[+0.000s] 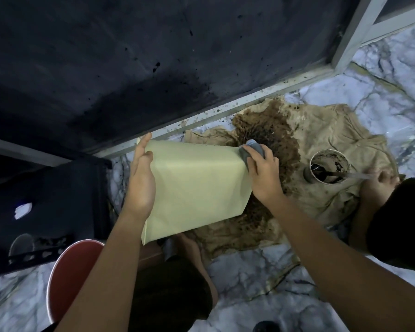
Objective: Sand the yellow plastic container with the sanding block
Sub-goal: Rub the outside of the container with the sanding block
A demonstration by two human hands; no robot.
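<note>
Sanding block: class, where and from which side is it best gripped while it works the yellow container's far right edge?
Grip the grey sanding block across its back, from the right and above, as the right hand does. It wraps over the yellow container edge; the left hand steadies the opposite side.

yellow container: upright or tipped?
Tipped. The yellow container is held off the cloth, leaning, left hand flat against one side, right hand gripping the sanding block at its far edge.

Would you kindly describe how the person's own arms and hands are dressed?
Both arms are bare up to the frame's edge: no sleeves, gloves, watch or rings show on the left hand or right hand.
</note>
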